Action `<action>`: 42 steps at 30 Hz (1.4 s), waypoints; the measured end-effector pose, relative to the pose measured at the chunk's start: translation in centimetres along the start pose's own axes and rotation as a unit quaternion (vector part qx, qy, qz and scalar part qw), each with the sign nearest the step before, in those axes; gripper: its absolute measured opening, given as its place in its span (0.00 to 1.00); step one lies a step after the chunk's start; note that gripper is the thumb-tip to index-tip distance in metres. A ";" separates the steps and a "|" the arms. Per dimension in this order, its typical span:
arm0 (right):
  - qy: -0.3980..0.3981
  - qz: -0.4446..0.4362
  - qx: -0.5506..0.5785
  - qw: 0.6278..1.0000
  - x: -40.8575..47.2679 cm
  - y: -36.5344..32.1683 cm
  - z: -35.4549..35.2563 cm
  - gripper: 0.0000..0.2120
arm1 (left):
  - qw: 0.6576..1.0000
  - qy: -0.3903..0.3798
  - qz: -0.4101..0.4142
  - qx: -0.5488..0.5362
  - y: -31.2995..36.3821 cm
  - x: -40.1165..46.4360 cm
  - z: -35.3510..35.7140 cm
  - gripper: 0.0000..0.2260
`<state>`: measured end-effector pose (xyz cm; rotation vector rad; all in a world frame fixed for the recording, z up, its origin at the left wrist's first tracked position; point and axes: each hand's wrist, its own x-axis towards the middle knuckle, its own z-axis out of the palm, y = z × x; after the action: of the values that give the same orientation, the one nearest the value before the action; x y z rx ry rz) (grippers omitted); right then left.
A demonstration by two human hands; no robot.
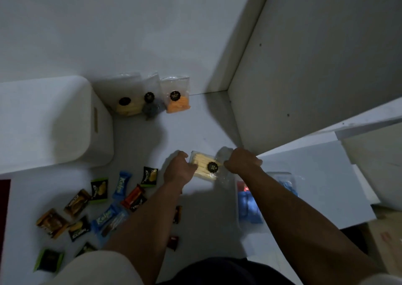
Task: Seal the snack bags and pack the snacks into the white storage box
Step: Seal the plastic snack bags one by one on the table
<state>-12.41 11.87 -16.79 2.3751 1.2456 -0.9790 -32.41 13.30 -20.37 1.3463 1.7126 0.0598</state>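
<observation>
Head view, dim light. The left hand [179, 169] and right hand [242, 160] hold a clear snack bag [205, 168] between them, low over the white table [195, 121]; the bag carries pale sticks and a round black sticker [212, 167]. The left fingers curl closed on the bag's filled end, apparently to steady it, while the right hand is clenched on the empty plastic neck [224, 153], a grip that suits gathering or pressing the opening shut; whether the seal is made cannot be told. The step in hand is judged to be sealing this bag. Three more bags lean upright against the back wall: one with pale sticks [128, 102], one with dark pieces [152, 106], one with orange pieces [177, 102], their tops standing free, probably parked there to keep contents from spilling. The white box [54, 128] stands at the left, just beside these bags; its inside is hidden from this angle, so its contents cannot be told. Small wrapped snacks [97, 202] lie scattered on the table near the left forearm, not yet packed. A clear tub [280, 176] under the right forearm holds blue items [248, 206], too blurred to name. Packing appears scarcely begun.
</observation>
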 end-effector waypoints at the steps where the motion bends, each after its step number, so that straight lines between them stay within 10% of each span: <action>1: -0.008 0.000 0.018 1.000 0.1 0.1 0.2 0.22 | 1.000 0.002 -0.001 -0.003 -0.2 0.0 0.2 0.21; 14: 0.034 -0.008 0.476 0.879 -2.9 -0.7 -0.2 0.19 | 0.993 0.068 0.014 -0.092 0.2 -3.5 -1.6 0.19; 26: -0.072 -0.116 0.490 0.861 -15.1 -6.4 -1.9 0.05 | 0.966 0.025 0.111 -0.230 0.8 -11.5 -7.7 0.06; 42: 0.054 -0.281 0.441 0.851 -24.6 -10.2 -2.5 0.06 | 0.939 -0.009 0.199 -0.279 -2.7 -18.5 -16.2 0.06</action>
<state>-29.30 4.03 2.42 2.7470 1.9004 -1.9736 -45.81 5.34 -1.13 1.2199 1.2452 0.7082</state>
